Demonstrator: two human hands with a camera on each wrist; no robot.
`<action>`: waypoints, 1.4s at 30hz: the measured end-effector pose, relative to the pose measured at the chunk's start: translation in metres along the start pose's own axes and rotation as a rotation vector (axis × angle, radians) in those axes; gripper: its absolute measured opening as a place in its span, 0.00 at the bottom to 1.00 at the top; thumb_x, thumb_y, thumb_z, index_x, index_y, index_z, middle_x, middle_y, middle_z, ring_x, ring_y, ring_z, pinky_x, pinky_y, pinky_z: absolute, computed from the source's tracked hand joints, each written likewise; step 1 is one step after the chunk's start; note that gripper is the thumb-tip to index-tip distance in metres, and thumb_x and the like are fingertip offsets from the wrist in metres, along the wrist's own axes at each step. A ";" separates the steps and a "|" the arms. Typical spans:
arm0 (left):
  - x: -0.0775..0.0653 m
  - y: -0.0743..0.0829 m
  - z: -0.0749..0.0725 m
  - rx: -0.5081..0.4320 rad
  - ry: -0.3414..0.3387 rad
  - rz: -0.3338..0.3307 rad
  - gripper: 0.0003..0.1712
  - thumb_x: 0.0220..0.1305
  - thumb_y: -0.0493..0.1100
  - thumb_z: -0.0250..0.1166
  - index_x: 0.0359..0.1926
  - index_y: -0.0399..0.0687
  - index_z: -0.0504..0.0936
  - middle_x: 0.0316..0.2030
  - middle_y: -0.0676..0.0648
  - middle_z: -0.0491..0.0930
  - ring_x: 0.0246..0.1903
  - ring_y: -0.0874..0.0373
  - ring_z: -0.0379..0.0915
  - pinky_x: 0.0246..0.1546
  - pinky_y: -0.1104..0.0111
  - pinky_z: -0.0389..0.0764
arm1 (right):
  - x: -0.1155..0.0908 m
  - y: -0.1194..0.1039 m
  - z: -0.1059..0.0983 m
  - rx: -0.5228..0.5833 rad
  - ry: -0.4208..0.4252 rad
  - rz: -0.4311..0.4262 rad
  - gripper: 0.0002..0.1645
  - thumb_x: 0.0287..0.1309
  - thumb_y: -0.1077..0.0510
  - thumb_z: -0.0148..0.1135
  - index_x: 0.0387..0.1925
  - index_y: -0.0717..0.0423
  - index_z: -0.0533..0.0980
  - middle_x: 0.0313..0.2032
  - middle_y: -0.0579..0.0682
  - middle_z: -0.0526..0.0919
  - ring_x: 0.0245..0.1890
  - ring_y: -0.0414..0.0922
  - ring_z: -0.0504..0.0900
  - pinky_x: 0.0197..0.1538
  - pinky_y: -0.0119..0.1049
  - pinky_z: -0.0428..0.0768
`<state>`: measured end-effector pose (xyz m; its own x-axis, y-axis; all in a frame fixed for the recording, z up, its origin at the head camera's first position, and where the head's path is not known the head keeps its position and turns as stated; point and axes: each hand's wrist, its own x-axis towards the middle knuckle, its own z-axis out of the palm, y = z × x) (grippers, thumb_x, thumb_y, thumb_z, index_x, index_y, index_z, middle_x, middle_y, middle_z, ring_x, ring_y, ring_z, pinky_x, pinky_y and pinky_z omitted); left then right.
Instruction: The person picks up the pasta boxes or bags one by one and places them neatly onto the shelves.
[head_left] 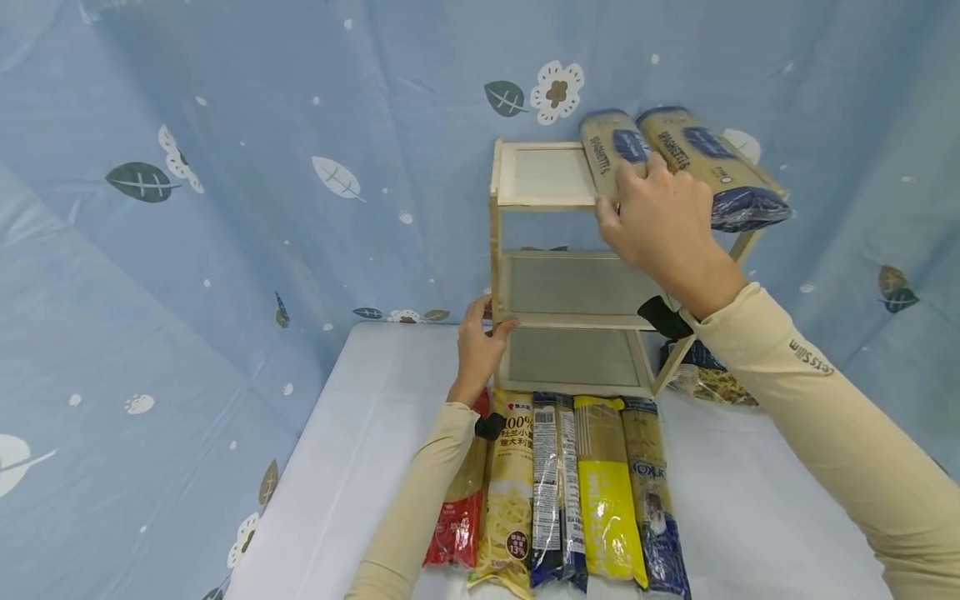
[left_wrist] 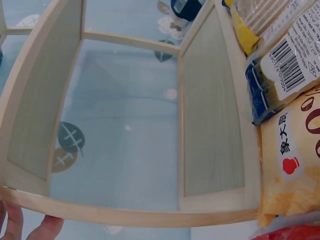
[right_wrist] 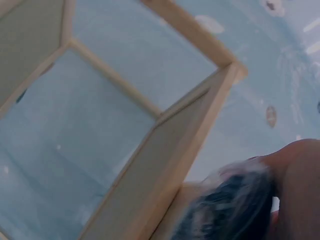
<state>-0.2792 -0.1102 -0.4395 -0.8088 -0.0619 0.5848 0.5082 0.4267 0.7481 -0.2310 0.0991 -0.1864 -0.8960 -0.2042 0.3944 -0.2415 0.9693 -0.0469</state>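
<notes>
The near spaghetti pack (head_left: pixel 609 146) lies on the top shelf of the wooden rack (head_left: pixel 546 175), its length running front to back, with your right hand (head_left: pixel 660 221) over its front end. Your right fingers are bent over the wrapper and the thumb lies along its left side, so you seem to be pinching that end; the blurred right wrist view shows too little to tell how firmly. Gripping the front end probably lets you control the pack's angle beside its neighbour, the second spaghetti pack (head_left: pixel 693 150), whose blue end overhangs the shelf's front edge.

Your left hand (head_left: pixel 480 346) pinches the rack's left front post near the middle shelf, thumb in front and other fingers around behind, likely bracing the light frame.

"SPAGHETTI" reads on both upper packs; the word on their blue labels is too small to make out. Before the rack, five packs lie side by side, front to back: a red pack (head_left: pixel 456 525); a cream pack (head_left: pixel 512 492) marked "100%", "13%" and 象大厨; a barcoded pack (head_left: pixel 547 500); a yellow pack (head_left: pixel 611 508) reading "PASTATIME"; and a blue-ended pack (head_left: pixel 654 492), its brand only partly legible. Behind the rack's right side sits another bag (head_left: pixel 712 382), its label unreadable.
</notes>
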 end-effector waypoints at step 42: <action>0.001 -0.004 -0.001 -0.004 0.004 0.031 0.28 0.59 0.50 0.67 0.56 0.40 0.73 0.43 0.46 0.74 0.42 0.57 0.71 0.35 0.67 0.81 | -0.160 0.030 0.018 0.174 0.139 -0.224 0.29 0.49 0.53 0.70 0.55 0.54 0.76 0.49 0.61 0.78 0.12 0.40 0.67 0.12 0.30 0.58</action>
<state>-0.2824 -0.1130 -0.4417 -0.7914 -0.0527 0.6091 0.5341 0.4253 0.7307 -0.1017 0.1582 -0.2676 -0.7569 -0.3774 0.5336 -0.4979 0.8618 -0.0967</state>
